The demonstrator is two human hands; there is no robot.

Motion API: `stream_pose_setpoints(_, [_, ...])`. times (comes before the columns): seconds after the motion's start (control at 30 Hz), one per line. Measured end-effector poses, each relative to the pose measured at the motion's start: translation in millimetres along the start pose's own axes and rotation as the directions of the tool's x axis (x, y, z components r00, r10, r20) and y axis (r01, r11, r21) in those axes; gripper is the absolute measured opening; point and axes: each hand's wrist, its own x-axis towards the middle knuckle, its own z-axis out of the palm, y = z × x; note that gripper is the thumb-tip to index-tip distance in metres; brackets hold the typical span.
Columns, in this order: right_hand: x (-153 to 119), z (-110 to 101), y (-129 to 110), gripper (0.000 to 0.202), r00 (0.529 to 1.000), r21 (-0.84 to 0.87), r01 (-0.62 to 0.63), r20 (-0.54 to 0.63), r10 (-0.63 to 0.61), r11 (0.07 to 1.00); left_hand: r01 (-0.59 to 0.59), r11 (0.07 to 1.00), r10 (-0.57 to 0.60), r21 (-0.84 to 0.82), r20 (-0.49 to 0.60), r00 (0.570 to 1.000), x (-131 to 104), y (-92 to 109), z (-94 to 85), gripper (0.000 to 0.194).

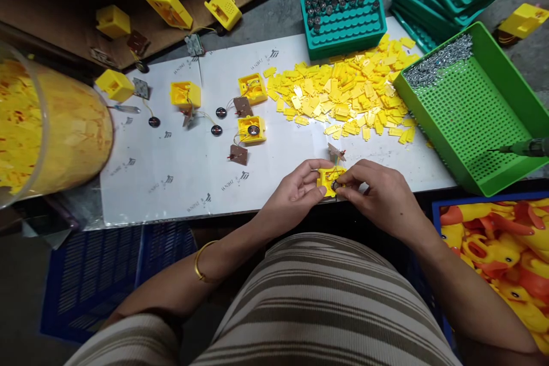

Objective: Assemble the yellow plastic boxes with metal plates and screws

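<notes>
Near the front edge of the white board, my left hand (pixel 298 187) grips a small yellow plastic housing (pixel 325 180) by its left side. My right hand (pixel 377 194) pinches a small round black speaker (pixel 334 185) at the housing's open face. Thin wires run from the housing up to a brown circuit board (pixel 336 153), which stands just behind it. To the left lie similar units: one yellow housing (pixel 251 121) has a speaker over its opening, and another housing (pixel 253 81) has its board and speaker hanging out on wires.
A pile of yellow plates (pixel 347 91) covers the board's back right. Behind it stands a teal tray (pixel 343 40) of metal parts. A green basket (pixel 484 126) with screws and a screwdriver (pixel 525 148) is at right, above yellow ducks (pixel 493 246). A clear tub (pixel 81 126) stands left.
</notes>
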Motion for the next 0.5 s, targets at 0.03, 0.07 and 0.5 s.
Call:
stream_pose_setpoints(0.03, [1.1,-0.3,0.7,0.005,1.0,0.048,-0.019,0.015,0.018,0.999,0.004,1.0,-0.004,-0.003,-0.009,1.0,-0.1,0.5,0.5,0.033])
stream_pose_setpoints(0.07, [1.6,-0.5,1.6,0.007,0.999,0.098,-0.034,0.025,0.031,0.995,0.01,1.0,-0.01,-0.014,-0.016,1.0,0.0,0.7,0.8,0.034])
stream_pose_setpoints(0.5, [-17.2,-2.1,-6.8,0.015,0.991,0.227,0.134,-0.021,-0.132,0.965,0.03,0.97,-0.015,-0.24,0.065,0.998,13.0,-12.0,-4.4,0.04])
